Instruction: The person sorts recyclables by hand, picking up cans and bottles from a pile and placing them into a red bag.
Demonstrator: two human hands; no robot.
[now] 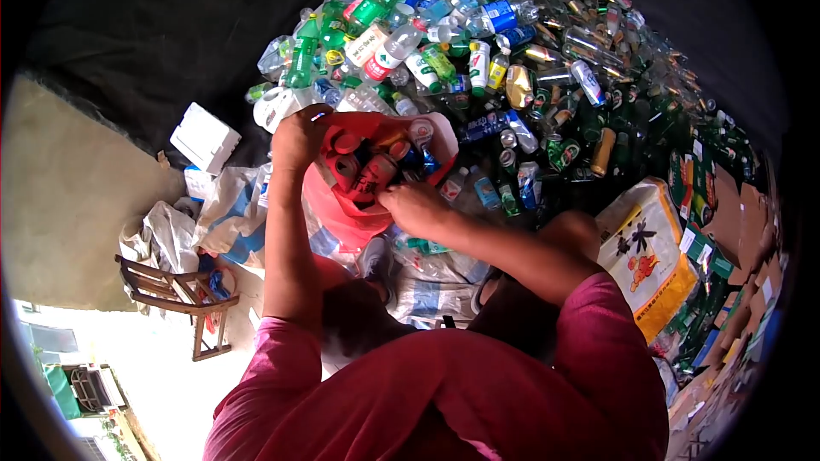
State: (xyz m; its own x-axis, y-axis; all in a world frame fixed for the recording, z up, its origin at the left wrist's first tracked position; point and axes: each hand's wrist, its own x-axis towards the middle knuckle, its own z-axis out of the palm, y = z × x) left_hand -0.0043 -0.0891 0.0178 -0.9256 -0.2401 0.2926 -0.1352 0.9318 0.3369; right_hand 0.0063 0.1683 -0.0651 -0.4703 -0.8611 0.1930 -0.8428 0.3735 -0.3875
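Between my knees stands a red plastic bag [346,224] with its mouth spread, and several drink cans [376,172] lie inside. My left hand [296,138] is closed on the bag's left rim. At the bag's near right edge is my right hand [414,209], its fingers curled at the rim; the fingertips are partly hidden, so what they grip, if anything, does not show. Just beyond the bag lies a heap of plastic bottles [393,51], some clear and some green. Loose cans [523,132] and small bottles are to the right of the bag.
Dark glass bottles [632,119] pile up at the right. A printed yellow-and-white sack [645,256] and flattened cardboard [739,213] lie nearer on that side. To the left are a white foam box [205,138], crumpled sacks [171,235] and a wooden stool [175,286].
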